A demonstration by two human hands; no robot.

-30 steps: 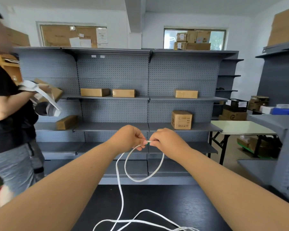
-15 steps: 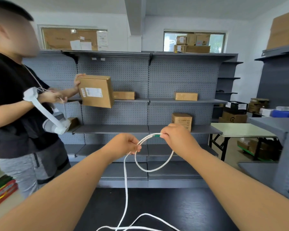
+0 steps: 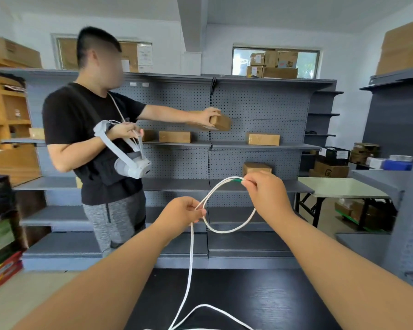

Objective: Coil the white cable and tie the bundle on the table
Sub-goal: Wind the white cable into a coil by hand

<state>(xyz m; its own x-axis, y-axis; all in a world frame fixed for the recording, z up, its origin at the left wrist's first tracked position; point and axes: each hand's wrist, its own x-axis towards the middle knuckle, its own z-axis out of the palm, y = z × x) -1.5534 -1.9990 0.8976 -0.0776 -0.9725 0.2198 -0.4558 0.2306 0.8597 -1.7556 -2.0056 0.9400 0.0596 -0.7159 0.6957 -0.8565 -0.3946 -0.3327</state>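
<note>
Well above the surface (image 3: 284, 303), left hand (image 3: 179, 214) and right hand (image 3: 265, 194) each pinch the white cable (image 3: 224, 232) with curled fingers (image 3: 199, 213), so the next loop should match this first one in size.

At the left of the frame a person (image 3: 81, 120) in a black T-shirt holds a cardboard box (image 3: 221, 122) against grey pegboard shelving (image 3: 248, 103), with a white headset (image 3: 134, 166) dangling from straps. Three more boxes (image 3: 174, 136) sit on the centre shelves. A pale folding table (image 3: 339, 188) stands at the right.
</note>
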